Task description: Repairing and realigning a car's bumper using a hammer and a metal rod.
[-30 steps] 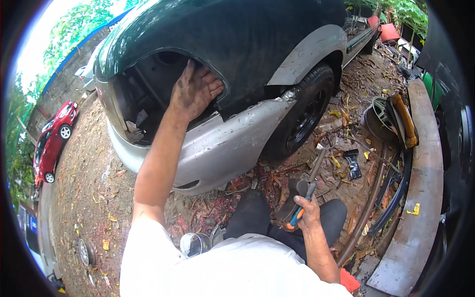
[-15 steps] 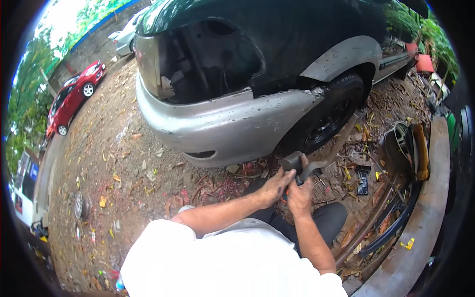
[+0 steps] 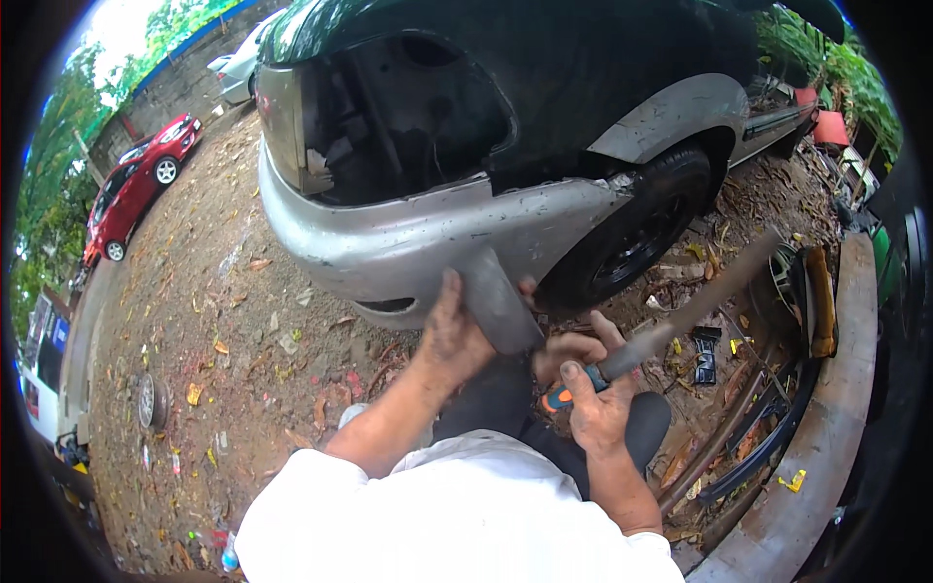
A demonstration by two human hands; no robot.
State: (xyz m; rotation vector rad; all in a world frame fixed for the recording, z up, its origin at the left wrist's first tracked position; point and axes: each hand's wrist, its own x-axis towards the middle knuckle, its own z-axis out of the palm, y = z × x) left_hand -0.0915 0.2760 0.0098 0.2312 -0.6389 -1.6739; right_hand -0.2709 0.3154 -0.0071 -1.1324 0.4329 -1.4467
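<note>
My left hand grips a curved grey piece that looks like trim or panel. Its thumb lies along the near side, and fingertips show past the far edge. In the view, the piece overlaps the silver bumper; whether they touch I cannot tell. To its right, my right hand is closed around the teal and orange handle of a tool. From that hand a long, flat, grey-brown bar slants up to the right, apparently the tool's blade, blurred by motion.
A dark green vehicle with a broken bumper corner stands close ahead, its black wheel at right. A long board, black curved trim and a small black part lie right. A loose rim and red car are left.
My hands were together near the wheel and have come apart. The left has moved left with the grey piece toward the bumper. The long bar now points farther right.
</note>
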